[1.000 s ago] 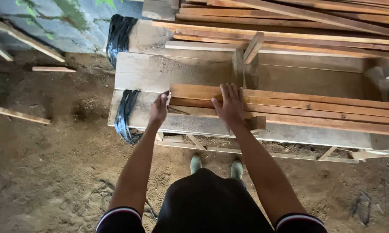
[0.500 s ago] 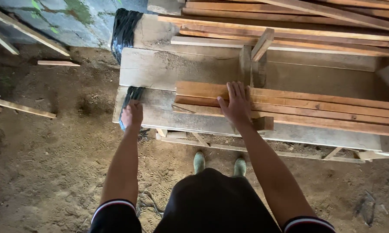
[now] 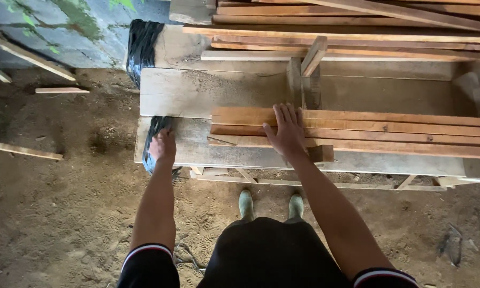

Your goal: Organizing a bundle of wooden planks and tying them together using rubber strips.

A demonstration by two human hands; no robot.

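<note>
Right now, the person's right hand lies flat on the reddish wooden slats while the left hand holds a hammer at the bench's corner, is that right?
Not quite. The head view shows the left hand on the black plastic wrap at the bench corner, with no hammer. The right hand does lie flat on the reddish wooden slats.

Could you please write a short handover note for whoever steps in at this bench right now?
Left hand: resting on the black plastic wrap at the left end of the front bench plank; I cannot tell whether it grips.
Right hand: open, flat on the reddish wooden slats, near their left ends.
The slats lie side by side along the bench, ends roughly even. More lumber is stacked behind.
Done: slats laid on the bench.
Left: nothing lifted or held yet.
</note>
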